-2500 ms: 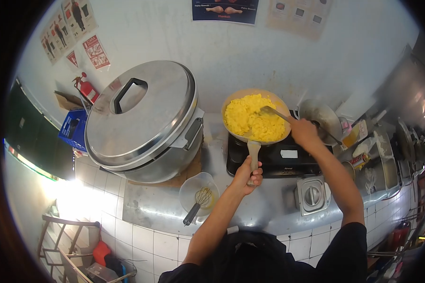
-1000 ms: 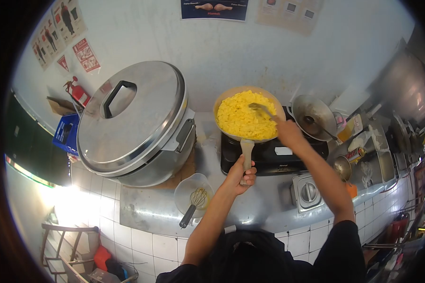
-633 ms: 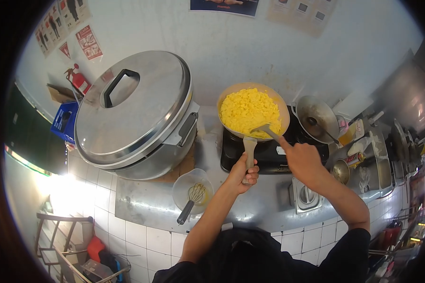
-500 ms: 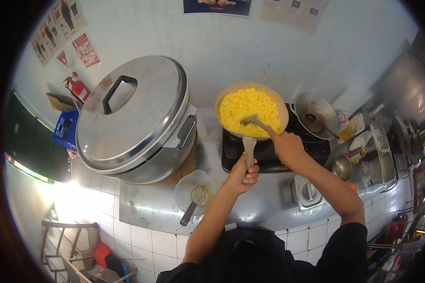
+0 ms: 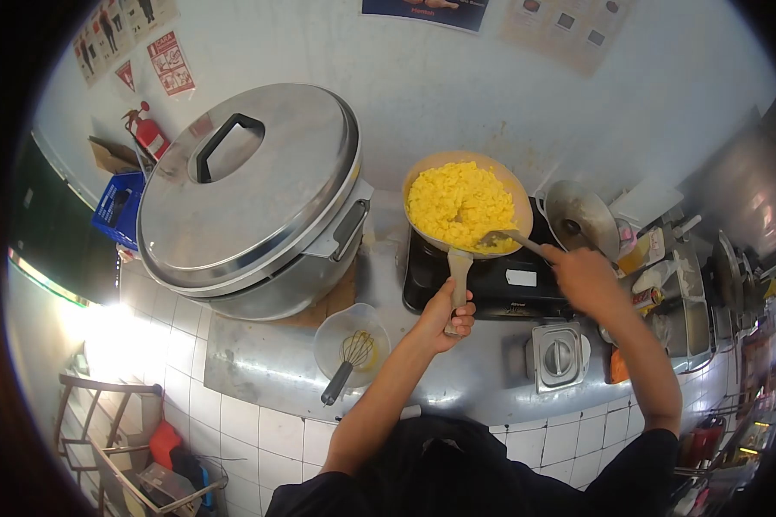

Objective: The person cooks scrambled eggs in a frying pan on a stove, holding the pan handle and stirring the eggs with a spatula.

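Yellow scrambled eggs (image 5: 457,202) fill much of a cream-coloured frying pan (image 5: 524,200), which sits on a black gas stove (image 5: 483,289). My left hand (image 5: 447,317) is wrapped round the pan's pale handle (image 5: 459,269). In my right hand (image 5: 586,277) is the handle of a spatula (image 5: 526,240), its head touching the eggs at the pan's near right side. Left of my left forearm, a clear bowl (image 5: 322,340) holds a whisk (image 5: 350,362) with its grip over the rim.
A huge lidded steel pot (image 5: 259,198) takes up the counter's left side. Behind my right hand stands a wok (image 5: 582,202) with a ladle (image 5: 580,233) in it. A lidded steel container (image 5: 558,358) lies near the front edge. Blue crate (image 5: 116,207) at far left.
My right hand has moved right, drawing the spatula from the middle of the eggs to the near right edge. My left hand keeps its grip on the handle. The view has shifted slightly.
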Available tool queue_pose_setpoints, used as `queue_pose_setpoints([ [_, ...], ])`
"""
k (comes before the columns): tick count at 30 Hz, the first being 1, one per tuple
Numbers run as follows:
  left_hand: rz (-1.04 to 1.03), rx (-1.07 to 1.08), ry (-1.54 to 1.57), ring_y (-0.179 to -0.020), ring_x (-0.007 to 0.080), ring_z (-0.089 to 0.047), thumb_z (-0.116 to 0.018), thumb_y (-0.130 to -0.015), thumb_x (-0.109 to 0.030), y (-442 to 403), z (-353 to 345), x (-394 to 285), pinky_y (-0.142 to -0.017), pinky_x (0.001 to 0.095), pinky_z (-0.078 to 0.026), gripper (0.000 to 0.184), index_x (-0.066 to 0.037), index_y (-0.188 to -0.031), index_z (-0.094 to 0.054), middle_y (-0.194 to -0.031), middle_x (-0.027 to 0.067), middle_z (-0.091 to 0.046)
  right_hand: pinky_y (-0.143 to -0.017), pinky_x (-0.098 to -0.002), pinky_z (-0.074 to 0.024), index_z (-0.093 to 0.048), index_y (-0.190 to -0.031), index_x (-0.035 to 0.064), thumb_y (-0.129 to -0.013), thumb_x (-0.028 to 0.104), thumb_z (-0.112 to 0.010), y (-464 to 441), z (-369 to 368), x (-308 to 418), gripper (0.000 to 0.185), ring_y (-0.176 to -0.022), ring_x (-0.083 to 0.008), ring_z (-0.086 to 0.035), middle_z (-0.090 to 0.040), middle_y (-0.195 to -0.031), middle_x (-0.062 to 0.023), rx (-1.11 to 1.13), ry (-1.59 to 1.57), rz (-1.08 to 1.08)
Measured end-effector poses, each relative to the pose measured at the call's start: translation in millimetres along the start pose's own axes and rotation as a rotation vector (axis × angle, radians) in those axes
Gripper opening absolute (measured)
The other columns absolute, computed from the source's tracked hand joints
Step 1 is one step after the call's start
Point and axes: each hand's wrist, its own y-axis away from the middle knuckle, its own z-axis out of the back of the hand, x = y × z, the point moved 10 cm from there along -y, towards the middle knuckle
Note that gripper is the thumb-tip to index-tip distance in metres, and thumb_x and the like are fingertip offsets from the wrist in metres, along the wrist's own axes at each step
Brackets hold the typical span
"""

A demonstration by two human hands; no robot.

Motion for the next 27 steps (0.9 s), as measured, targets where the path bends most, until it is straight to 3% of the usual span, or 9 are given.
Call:
queue_pose_setpoints([
  [2, 0.008, -0.001, -0.012, -0.043, 0.0073, -0.028, -0.03, -0.098, -0.049, -0.6, 0.3, 3.6, -0.04, 0.0232, -0.026, 0.041, -0.012, -0.091, -0.043, -0.057, -0.003, -0.033, -0.064, -0.046, -0.0516, -0.048, -0.13, 0.0141, -0.078, 0.008, -0.06, -9.9, -41.2, 9.0, 0.053, -0.073, -0.0364, -0.064, -0.062, -0.078, -0.02, -0.073, 0.026, -0.022],
  [5, 0.005, -0.014, -0.043, -0.043, 0.0075, -0.028, -0.03, -0.098, -0.049, -0.1, 2.4, 0.3, -0.04, 0.0233, -0.026, 0.04, -0.011, -0.091, -0.043, -0.057, -0.0028, -0.033, -0.06, -0.0444, -0.0523, -0.044, -0.132, 0.0142, -0.076, 0.006, -0.059, -37.2, -47.2, 32.9, 0.058, -0.07, -0.0352, -0.065, -0.061, -0.075, -0.0179, -0.186, -0.01, -0.037],
  [11, 0.014, -0.015, -0.046, -0.043, 0.0076, -0.028, -0.03, -0.099, -0.047, 1.9, -1.5, -2.8, -0.04, 0.0233, -0.026, 0.039, -0.011, -0.091, -0.043, -0.057, -0.0025, -0.033, -0.06, -0.0438, -0.0521, -0.043, -0.131, 0.013, -0.082, 0.01, -0.054, -138.5, -77.7, 36.0, 0.051, -0.069, -0.0333, -0.065, -0.063, -0.073, -0.0166, -0.31, -0.07, -0.002],
  [22, -0.001, 0.027, -0.028, -0.042, 0.0072, -0.029, -0.03, -0.099, -0.047, 0.5, 1.1, -4.7, -0.04, 0.0228, -0.027, 0.039, -0.011, -0.092, -0.043, -0.056, -0.0029, -0.033, -0.063, -0.0478, -0.0517, -0.053, -0.121, 0.0176, -0.087, 0.02, -0.057, -37.8, -40.7, 9.8, 0.034, -0.071, -0.0374, -0.064, -0.064, -0.076, -0.0177, -0.057, 0.013, -0.004],
  [25, 0.011, 0.026, -0.033, -0.042, 0.0071, -0.029, -0.03, -0.099, -0.048, 2.4, -0.1, -4.0, -0.04, 0.0229, -0.027, 0.04, -0.011, -0.092, -0.043, -0.057, -0.0029, -0.033, -0.066, -0.0499, -0.0509, -0.059, -0.11, 0.0153, -0.089, 0.022, -0.055, -33.4, -35.5, -37.9, 0.023, -0.076, -0.0404, -0.063, -0.064, -0.081, -0.0205, -0.052, -0.057, -0.192],
  [27, 0.012, 0.017, -0.051, -0.043, 0.0073, -0.029, -0.029, -0.099, -0.048, 1.5, 0.5, -1.8, -0.041, 0.0231, -0.027, 0.041, -0.01, -0.092, -0.043, -0.057, -0.0028, -0.033, -0.07, -0.0514, -0.0494, -0.06, -0.102, 0.0083, -0.089, 0.02, -0.053, -48.9, -49.2, -58.8, 0.019, -0.081, -0.0434, -0.061, -0.064, -0.086, -0.0224, -0.104, -0.114, -0.235],
])
